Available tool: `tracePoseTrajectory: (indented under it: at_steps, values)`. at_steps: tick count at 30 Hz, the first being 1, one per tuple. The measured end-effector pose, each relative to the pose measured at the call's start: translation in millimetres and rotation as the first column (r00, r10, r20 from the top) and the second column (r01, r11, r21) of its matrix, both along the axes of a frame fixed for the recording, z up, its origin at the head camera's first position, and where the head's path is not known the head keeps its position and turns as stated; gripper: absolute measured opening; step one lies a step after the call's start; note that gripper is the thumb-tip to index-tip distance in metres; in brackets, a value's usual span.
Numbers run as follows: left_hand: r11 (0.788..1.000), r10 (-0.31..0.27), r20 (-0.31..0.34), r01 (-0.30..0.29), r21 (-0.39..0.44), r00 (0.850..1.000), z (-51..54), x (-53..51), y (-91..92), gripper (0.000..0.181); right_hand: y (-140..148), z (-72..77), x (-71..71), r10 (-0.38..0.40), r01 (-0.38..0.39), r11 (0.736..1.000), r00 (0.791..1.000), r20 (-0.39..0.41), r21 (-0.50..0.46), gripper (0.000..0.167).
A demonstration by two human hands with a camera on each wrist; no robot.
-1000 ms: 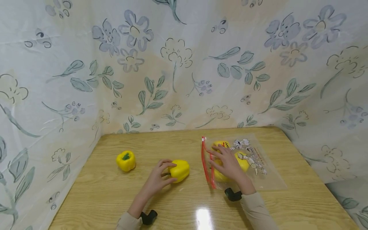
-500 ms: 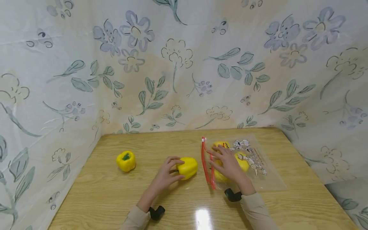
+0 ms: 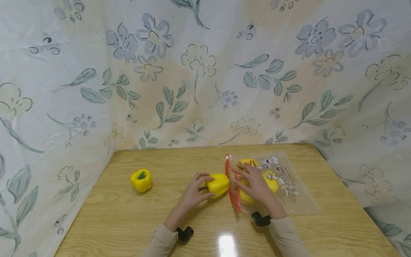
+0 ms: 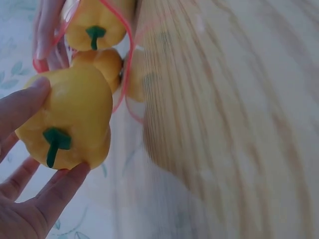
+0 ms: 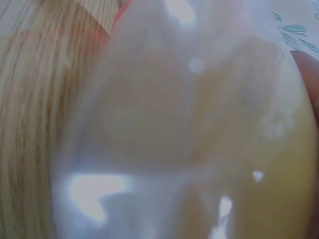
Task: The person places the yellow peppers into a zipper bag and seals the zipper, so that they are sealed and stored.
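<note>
Now farther right, yellow pepper (image 3: 219, 186) pinched by left fingers (image 4: 56, 195), at red-edged bag (image 3: 298, 203), right fingers (image 3: 244, 175) spread over it

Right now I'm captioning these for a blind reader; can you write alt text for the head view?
A left hand holds a yellow bell pepper in its fingers at the red-edged mouth of a clear zip bag with yellow peppers inside. The right hand lies over the bag; another yellow bell pepper sits at left on the wooden table.
</note>
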State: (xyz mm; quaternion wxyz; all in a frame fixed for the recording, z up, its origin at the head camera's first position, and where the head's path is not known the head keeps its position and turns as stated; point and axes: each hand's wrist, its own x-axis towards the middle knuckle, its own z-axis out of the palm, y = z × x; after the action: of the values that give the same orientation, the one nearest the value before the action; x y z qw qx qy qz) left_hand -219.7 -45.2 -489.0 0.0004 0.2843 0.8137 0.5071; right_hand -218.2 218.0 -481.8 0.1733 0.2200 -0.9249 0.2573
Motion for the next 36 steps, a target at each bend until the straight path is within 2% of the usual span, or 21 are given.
tracePoseTrajectory:
  at_steps: [11,22,29,36]
  values:
    - [1.0,0.002,0.012,-0.002,0.027,1.0,-5.7,-6.4,17.0,0.043,1.0,-1.4,0.8,-0.004,0.004,1.0,1.0,0.014,0.004,0.043]
    - [0.999,0.015,0.024,-0.016,0.031,1.0,-3.4,-13.6,28.0,0.043,0.6,-1.6,1.0,0.003,-0.003,1.0,1.0,-0.007,0.001,0.043]
    - [0.999,0.018,0.032,-0.019,0.042,0.999,-6.3,-19.2,34.4,0.043,0.2,-1.5,0.5,0.007,-0.007,1.0,1.0,-0.02,-0.003,0.042]
    - [0.996,0.015,0.034,-0.018,0.09,0.999,-11.2,-26.2,40.8,0.043,0.5,0.3,0.4,0.006,-0.006,1.0,1.0,-0.03,0.006,0.042]
